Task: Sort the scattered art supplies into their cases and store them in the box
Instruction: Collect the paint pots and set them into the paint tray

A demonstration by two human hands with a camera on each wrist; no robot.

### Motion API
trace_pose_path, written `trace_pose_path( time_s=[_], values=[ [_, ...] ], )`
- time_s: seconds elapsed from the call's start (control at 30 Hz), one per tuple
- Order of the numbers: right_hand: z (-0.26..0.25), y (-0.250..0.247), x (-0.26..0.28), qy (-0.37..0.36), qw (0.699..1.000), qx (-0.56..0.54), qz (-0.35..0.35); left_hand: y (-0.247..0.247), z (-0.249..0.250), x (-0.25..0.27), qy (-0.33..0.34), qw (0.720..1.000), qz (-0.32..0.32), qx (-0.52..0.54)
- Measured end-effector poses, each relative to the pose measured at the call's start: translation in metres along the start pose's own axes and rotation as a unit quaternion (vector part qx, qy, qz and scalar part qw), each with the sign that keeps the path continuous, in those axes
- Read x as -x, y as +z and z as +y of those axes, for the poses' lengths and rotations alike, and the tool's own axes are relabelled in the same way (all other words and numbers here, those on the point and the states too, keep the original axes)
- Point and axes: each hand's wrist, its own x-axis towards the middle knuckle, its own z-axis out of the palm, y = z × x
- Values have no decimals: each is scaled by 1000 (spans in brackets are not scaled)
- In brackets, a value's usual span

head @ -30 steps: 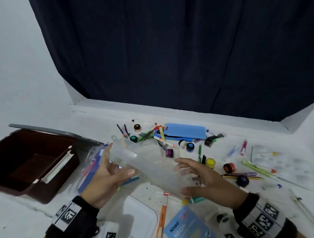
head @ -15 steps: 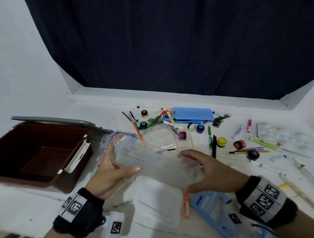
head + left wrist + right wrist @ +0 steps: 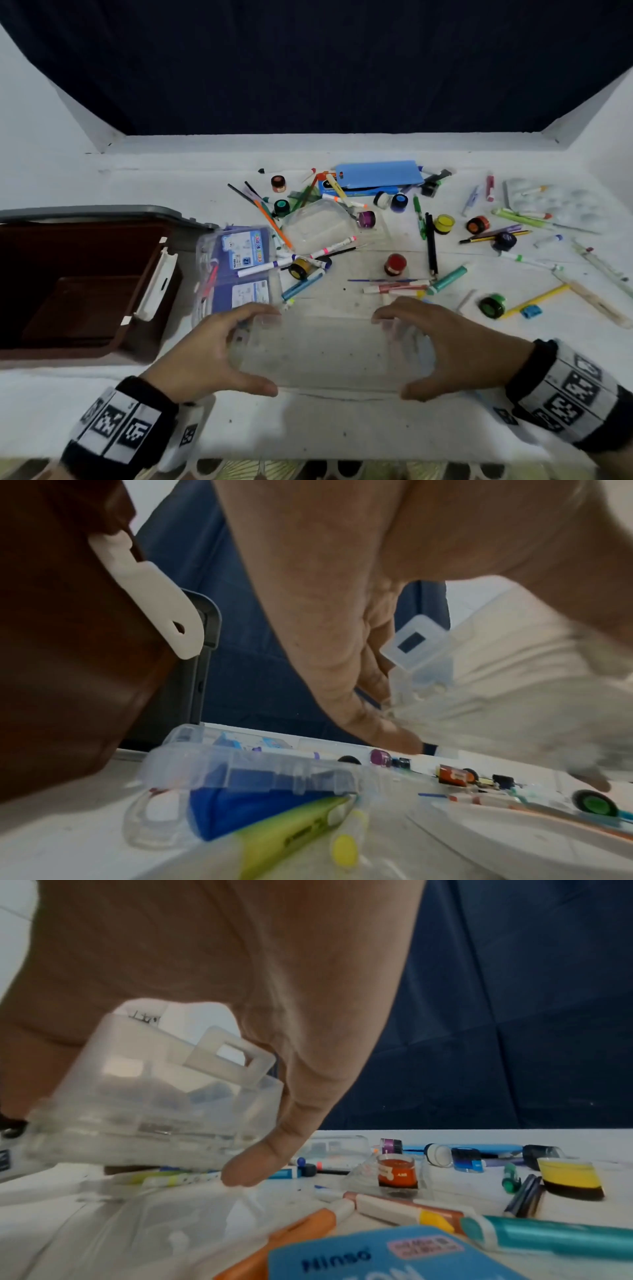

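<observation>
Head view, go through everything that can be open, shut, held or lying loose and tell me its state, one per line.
Brown box: lid off, open, nothing visible inside.
Clear case: held at both ends.
Left hand: grips the case's left end.
Right hand: grips the case's right end.
Pencil case: closed, lying flat beside the box.
Red paint pot: upright, capped.
Green paint pot: on its side.
Markers: loose on the table.

The clear plastic case (image 3: 325,353) looks glossy and scuffed; left of it, the brown box (image 3: 85,284) is smooth plastic; the table (image 3: 154,178) is matt white.
</observation>
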Motion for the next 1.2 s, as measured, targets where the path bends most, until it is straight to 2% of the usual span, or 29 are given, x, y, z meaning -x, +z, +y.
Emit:
trace_pose_path(
  time_s=[0.2, 0.43, 0.63, 0.8, 0.9, 1.2],
  values=[
    [-6, 21, 23, 38, 995, 33, -85, 10, -7, 5, -13, 991, -79, -106],
    [-9, 33, 30, 43, 988, 48, -141, 25, -14, 10, -57, 981, -159, -96],
    [-3, 40, 32, 8, 986, 111, -126, 36, -22, 11, -24, 973, -139, -183],
    [10, 35, 26, 14, 988, 132, -84, 52, -19, -5, 8, 959, -71, -273],
    [23, 26, 21, 25, 988, 136, -67, 59, -17, -22, 13, 958, -42, -283],
    [29, 9, 6, 54, 987, 138, -60, 60, -17, -47, -10, 957, -19, -290]
  ],
)
